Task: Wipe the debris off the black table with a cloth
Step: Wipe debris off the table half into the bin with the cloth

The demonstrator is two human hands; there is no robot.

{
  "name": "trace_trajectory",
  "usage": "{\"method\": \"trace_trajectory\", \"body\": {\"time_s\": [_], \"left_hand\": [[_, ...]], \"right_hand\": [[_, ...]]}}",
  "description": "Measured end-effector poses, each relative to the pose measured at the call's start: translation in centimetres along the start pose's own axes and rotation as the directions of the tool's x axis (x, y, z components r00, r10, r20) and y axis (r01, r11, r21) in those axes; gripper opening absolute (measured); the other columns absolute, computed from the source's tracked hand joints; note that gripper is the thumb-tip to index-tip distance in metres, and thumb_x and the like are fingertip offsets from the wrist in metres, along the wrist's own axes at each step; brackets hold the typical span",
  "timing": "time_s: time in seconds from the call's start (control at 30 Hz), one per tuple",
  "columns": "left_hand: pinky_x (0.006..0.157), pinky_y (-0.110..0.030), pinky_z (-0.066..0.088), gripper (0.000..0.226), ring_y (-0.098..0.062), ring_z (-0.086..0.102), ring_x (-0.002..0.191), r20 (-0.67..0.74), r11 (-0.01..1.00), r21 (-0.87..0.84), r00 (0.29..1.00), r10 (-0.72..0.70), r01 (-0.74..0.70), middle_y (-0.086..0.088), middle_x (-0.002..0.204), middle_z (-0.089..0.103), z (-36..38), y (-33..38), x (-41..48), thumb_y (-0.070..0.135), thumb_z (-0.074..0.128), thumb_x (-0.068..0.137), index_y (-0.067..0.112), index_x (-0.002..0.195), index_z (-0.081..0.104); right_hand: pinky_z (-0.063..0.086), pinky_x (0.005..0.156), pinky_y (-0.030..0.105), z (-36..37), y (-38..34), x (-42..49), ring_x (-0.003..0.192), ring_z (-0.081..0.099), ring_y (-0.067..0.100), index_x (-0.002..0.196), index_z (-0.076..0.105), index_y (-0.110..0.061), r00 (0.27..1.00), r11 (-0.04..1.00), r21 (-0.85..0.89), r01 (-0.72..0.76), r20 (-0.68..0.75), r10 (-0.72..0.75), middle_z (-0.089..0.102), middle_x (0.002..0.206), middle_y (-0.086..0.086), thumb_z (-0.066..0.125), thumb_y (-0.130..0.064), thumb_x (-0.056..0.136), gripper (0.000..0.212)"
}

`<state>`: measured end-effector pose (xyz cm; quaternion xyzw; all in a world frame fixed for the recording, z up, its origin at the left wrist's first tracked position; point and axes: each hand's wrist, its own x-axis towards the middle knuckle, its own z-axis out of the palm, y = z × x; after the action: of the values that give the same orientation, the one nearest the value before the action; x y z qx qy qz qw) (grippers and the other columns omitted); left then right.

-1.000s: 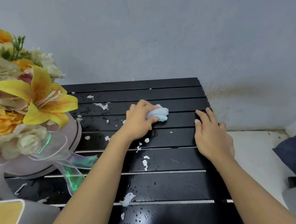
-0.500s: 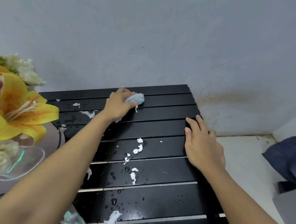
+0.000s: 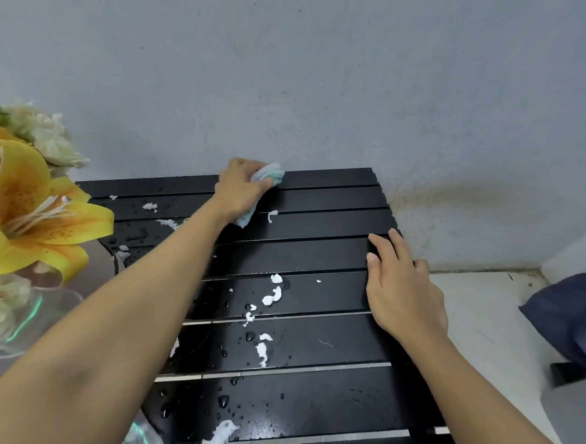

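Note:
A black slatted table (image 3: 317, 257) stands against a grey wall. My left hand (image 3: 240, 189) grips a bunched pale blue cloth (image 3: 270, 175) at the table's far edge, near the wall. My right hand (image 3: 400, 290) lies flat on the table's right edge, fingers straight. White debris (image 3: 271, 296) lies in several clumps at the table's middle, with more debris (image 3: 218, 437) near the front and small bits (image 3: 150, 207) at the far left. Water drops dot the slats.
A bouquet with a yellow lily (image 3: 28, 216) in clear wrapping takes up the table's left side. A grey wall (image 3: 293, 84) runs right behind the table. White floor (image 3: 484, 319) lies to the right, with a dark blue cushion (image 3: 567, 314) on it.
My left hand has slid the cloth from the table's middle away to the far edge by the wall. My right hand has stayed on the right edge.

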<state>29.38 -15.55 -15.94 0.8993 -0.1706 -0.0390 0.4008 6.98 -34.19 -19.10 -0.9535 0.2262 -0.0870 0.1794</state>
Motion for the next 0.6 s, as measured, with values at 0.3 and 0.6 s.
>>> {"method": "trace_trajectory", "body": {"time_s": [0.3, 0.6], "left_hand": [[0.1, -0.038, 0.033, 0.037, -0.028, 0.042, 0.108, 0.078, 0.928, 0.302, 0.976, 0.203, -0.217, 0.003, 0.126, 0.049, 2.6, 0.4, -6.0, 0.034, 0.057, 0.093, 0.033, 0.129, 0.057], [0.106, -0.039, 0.029, 0.035, -0.027, 0.041, 0.119, -0.096, 0.974, 0.222, 0.995, -0.022, 0.043, 0.004, 0.13, 0.048, 0.4, 1.4, -7.0, 0.031, 0.056, 0.093, 0.04, 0.127, 0.056]], "right_hand": [[0.039, 0.078, 0.038, -0.1, -0.1, 0.1, 0.124, 0.04, 0.028, 0.145, 0.029, -0.038, 1.0, 1.0, 0.007, -0.004, 0.015, 0.004, 0.014, 0.16, -0.014, 0.02, -0.04, 0.104, 0.042], [0.038, 0.083, 0.041, -0.5, -0.2, 0.0, 0.129, 0.037, 0.03, 0.143, 0.035, -0.036, 0.999, 0.998, 0.052, -0.025, 0.037, 0.023, 0.018, 0.16, -0.013, 0.025, -0.039, 0.104, 0.041]]}}
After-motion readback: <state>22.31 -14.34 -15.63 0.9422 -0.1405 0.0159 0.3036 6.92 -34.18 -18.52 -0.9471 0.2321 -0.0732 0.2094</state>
